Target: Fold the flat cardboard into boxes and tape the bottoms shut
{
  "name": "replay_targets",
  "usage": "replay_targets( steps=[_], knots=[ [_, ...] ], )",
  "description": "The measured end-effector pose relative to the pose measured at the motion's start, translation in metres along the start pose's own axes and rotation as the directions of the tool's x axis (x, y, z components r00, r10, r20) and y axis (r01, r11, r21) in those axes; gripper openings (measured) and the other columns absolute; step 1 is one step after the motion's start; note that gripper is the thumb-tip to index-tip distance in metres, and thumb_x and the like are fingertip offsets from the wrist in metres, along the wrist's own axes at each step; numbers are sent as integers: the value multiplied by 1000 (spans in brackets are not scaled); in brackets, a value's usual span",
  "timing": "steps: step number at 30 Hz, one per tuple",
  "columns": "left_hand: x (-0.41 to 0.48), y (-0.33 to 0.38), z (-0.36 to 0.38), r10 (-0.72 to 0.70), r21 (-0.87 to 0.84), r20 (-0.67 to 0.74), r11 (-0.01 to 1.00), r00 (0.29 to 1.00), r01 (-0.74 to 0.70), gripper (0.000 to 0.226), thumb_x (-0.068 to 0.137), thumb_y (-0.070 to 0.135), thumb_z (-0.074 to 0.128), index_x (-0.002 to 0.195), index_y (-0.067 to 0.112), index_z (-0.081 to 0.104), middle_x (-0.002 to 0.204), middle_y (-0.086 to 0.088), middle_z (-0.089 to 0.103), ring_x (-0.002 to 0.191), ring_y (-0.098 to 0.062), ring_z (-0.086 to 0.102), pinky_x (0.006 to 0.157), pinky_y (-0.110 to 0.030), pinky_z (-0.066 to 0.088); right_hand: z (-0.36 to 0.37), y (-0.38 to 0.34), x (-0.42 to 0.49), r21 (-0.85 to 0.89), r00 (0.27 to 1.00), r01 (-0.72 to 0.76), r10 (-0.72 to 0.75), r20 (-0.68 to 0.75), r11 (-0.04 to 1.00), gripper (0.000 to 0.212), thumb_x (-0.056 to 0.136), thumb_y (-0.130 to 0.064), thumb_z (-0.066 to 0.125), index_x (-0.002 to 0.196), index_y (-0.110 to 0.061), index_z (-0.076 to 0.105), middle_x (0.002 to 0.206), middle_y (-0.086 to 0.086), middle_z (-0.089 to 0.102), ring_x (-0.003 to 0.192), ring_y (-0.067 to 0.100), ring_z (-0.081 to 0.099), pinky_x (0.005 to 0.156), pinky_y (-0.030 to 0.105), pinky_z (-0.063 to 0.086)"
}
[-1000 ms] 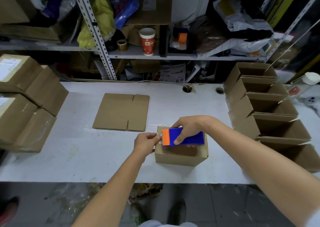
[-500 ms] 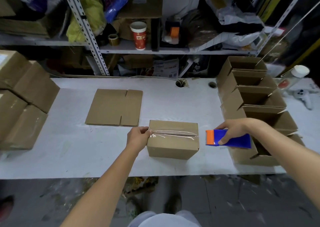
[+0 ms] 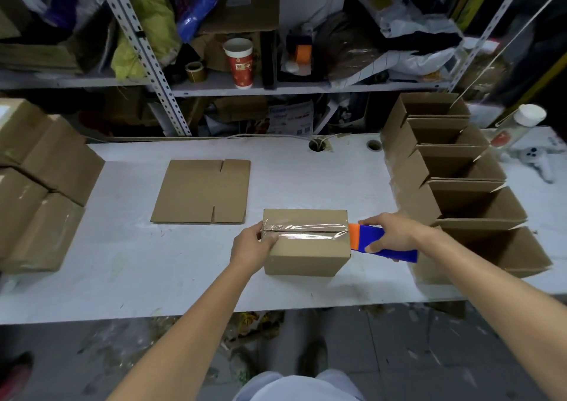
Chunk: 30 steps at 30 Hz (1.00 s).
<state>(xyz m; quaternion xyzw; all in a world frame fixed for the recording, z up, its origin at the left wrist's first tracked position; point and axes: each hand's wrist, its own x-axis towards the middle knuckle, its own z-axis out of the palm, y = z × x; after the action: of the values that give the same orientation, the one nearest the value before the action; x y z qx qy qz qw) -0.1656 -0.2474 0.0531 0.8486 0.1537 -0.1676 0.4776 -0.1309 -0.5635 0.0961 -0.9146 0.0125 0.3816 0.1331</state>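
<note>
A small cardboard box (image 3: 303, 256) stands bottom-up near the front of the white table (image 3: 153, 265), with a strip of clear tape (image 3: 306, 230) along its top seam. My left hand (image 3: 251, 247) grips the box's left end, thumb on the tape. My right hand (image 3: 391, 233) holds a blue and orange tape dispenser (image 3: 383, 242) whose orange end touches the box's right edge. A flat cardboard blank (image 3: 202, 190) lies on the table behind and left of the box.
A row of several open-topped folded boxes (image 3: 466, 192) fills the table's right side. Closed cardboard boxes (image 3: 40, 186) are stacked at the left. A cluttered metal shelf (image 3: 245, 84) with a red paper cup (image 3: 241, 63) stands behind. A white-capped bottle (image 3: 518, 124) lies far right.
My right hand drew the dispenser rightward across the box top, leaving tape, swung past the right edge, then came back against it. My left hand stayed on the left end.
</note>
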Motion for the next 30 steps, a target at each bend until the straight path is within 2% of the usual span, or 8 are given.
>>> replay_targets(
  steps=[4, 6, 9, 11, 15, 19, 25, 30],
  knots=[
    [-2, 3, 1, -4, 5, 1, 1000, 1000, 4, 42, 97, 31, 62, 138, 25, 58, 110, 7, 65, 101, -15, 58, 81, -26, 44, 30, -5, 6, -57, 994, -3, -4, -110, 998, 69, 89, -43, 70, 149, -32, 38, 128, -1, 58, 85, 14, 64, 72, 31, 61],
    [4, 3, -3, -40, 38, 31, 999, 999, 39, 59, 94, 35, 65, 149, 22, 46, 128, 0, 63, 111, -18, 58, 87, -26, 44, 42, -3, 11, -16, 993, -34, 32, -113, 999, 67, 90, -43, 70, 148, -30, 39, 131, -1, 59, 94, 14, 62, 80, 34, 60],
    [23, 10, -18, -93, 209, 129, 976, 987, 65, 95, 86, 40, 73, 160, 26, 15, 153, -3, 44, 136, -27, 46, 103, -30, 42, 50, 9, 15, 105, 986, -81, 96, -139, 991, 74, 90, -44, 71, 152, -27, 33, 136, 0, 56, 103, 17, 55, 81, 33, 55],
    [36, 28, -24, -31, 354, 221, 934, 975, -51, 98, 87, 37, 72, 161, 30, 8, 162, -1, 30, 145, -26, 35, 110, -34, 37, 53, 17, 16, 156, 982, -99, 122, -144, 983, 77, 89, -43, 72, 152, -26, 32, 137, 1, 55, 108, 20, 56, 85, 36, 56],
    [53, 78, -9, 127, 605, 451, 685, 883, -407, 83, 90, 50, 65, 158, 32, 22, 164, 2, 26, 151, -22, 24, 122, -47, 20, 50, 26, 18, 213, 976, -136, 168, -140, 968, 81, 86, -43, 76, 152, -27, 31, 135, 1, 54, 109, 23, 58, 86, 40, 58],
    [58, 88, 7, 46, 637, 552, 621, 833, -457, 77, 88, 49, 69, 154, 34, 34, 154, 6, 43, 139, -23, 40, 111, -38, 34, 38, 23, 18, 289, 972, -106, 160, -169, 951, 80, 86, -42, 76, 152, -30, 32, 127, 0, 55, 96, 22, 63, 80, 41, 61],
    [58, 68, -21, 2, 588, 373, 773, 928, -238, 69, 93, 49, 62, 152, 28, 36, 146, -2, 51, 129, -28, 50, 99, -38, 44, 12, 5, 12, 391, 962, 18, 91, -258, 920, 73, 86, -45, 75, 148, -34, 38, 117, -1, 61, 75, 24, 73, 65, 40, 64],
    [41, 34, -55, -224, 192, 362, 968, 905, 163, 62, 96, 36, 65, 148, 36, 32, 121, -4, 63, 100, -27, 66, 69, -40, 59, -6, -24, 8, 345, 963, 115, -20, -268, 932, 70, 87, -44, 75, 147, -35, 40, 114, -3, 62, 73, 23, 73, 67, 36, 63]
  ],
)
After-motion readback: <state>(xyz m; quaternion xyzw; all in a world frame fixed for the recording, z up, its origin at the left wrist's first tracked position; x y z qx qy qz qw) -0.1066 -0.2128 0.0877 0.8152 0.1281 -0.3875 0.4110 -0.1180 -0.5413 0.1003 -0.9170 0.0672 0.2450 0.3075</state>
